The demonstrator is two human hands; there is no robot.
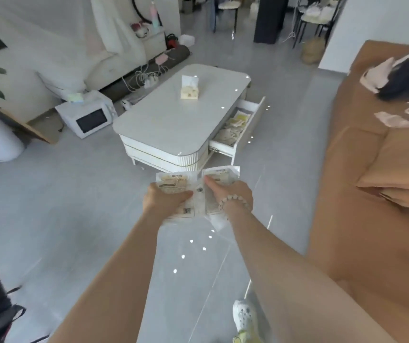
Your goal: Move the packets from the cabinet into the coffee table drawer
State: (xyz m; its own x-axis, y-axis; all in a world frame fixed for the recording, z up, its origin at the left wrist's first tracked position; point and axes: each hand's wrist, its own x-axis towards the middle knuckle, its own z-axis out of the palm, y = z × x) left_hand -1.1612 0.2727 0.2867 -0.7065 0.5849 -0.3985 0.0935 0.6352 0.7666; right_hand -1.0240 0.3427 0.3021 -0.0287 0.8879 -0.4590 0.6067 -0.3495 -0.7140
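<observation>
I hold clear packets with beige contents out in front of me, over the grey floor. My left hand [160, 198] grips one packet [173, 184] with the thumb across its front. My right hand [233, 191], with a bead bracelet on the wrist, grips a second packet [219, 175]. Ahead stands the white coffee table [173, 120]. Its drawer [249, 122] is pulled open on the right side, and several packets [233, 127] lie inside it. The cabinet is not in view.
A tissue box [190, 89] sits on the table top. A tan sofa [372, 184] with clothes runs along the right. A white microwave [87, 117] stands on the floor to the left, with cables and a rolled mat behind it. My white shoe [243, 318] shows below.
</observation>
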